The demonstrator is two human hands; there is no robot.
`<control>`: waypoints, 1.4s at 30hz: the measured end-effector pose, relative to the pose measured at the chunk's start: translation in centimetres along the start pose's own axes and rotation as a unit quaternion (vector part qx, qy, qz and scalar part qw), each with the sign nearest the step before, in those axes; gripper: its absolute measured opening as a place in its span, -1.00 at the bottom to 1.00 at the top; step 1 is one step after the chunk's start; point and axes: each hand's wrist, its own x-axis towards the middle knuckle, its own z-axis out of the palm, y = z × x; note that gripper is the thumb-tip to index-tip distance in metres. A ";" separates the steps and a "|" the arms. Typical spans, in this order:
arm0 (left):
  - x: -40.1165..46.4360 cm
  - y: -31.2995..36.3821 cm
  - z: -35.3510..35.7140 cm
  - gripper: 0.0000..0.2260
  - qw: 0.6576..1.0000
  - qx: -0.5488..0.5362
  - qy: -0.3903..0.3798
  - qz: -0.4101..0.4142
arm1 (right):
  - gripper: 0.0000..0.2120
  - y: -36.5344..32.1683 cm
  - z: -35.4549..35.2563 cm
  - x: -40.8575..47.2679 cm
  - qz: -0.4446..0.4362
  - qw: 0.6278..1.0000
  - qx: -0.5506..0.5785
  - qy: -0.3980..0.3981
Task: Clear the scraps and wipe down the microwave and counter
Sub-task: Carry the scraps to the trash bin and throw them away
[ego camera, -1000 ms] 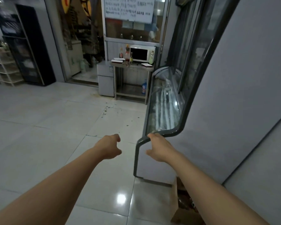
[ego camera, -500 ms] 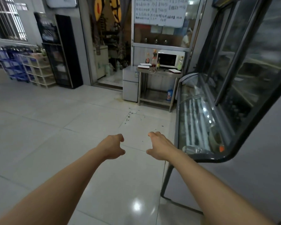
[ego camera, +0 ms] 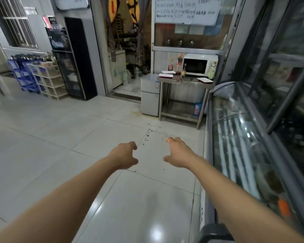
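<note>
Both hands, left hand [ego camera: 124,155] and right hand [ego camera: 178,152], hang loose-fingered and empty over tiled floor; the white microwave [ego camera: 199,64] sits on the far steel bench [ego camera: 186,82], likely rigid, smooth-wiping, steadied by its casing.

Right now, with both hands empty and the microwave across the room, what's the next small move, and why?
Probably keep walking toward the steel counter. The microwave stands on it, far beyond both hands: the left hand and right hand hang over bare floor tiles, holding nothing, and no cloth shows in view.
</note>
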 end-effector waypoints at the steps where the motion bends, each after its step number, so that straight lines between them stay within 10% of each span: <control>1: 1.7 0.1 -0.2 -0.55 1.000 -0.002 -0.001 0.003 | -0.36 0.4 -0.3 1.6 0.004 1.000 0.002 -0.001; 42: 86.0 11.7 -15.3 -0.58 0.994 0.002 -0.008 0.109 | -0.28 23.2 -21.9 78.9 0.067 0.995 0.035 0.069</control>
